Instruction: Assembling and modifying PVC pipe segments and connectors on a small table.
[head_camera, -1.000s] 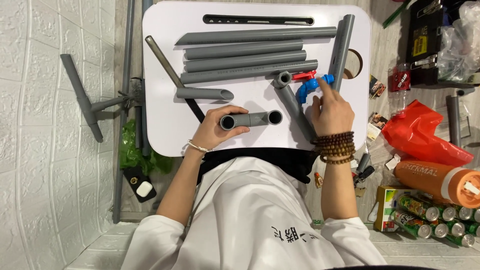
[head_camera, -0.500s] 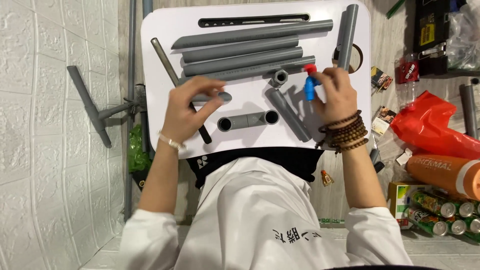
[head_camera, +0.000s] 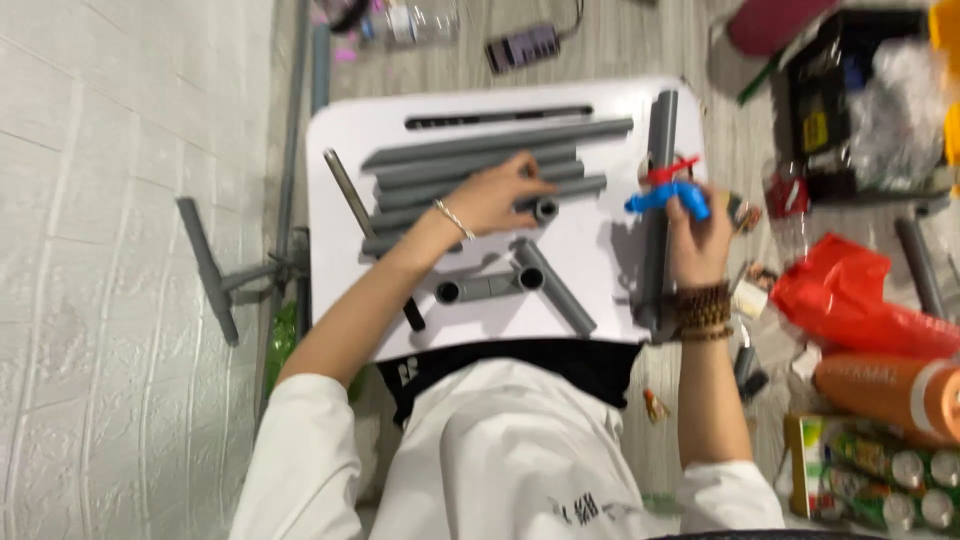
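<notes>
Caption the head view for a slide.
Left hand on grey pipes, right hand holding blue valve.

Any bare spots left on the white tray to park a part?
White tray: bare strip along the near edge left of the angled pipe, and a patch between the short fitting and the upright pipe. Crowded: pipe stack under the left hand; right hand holds the blue valve.

Blue valve with red handle (head_camera: 670, 194), held above table edge; grey pipes (head_camera: 480, 170), lying stacked lengthwise
</notes>
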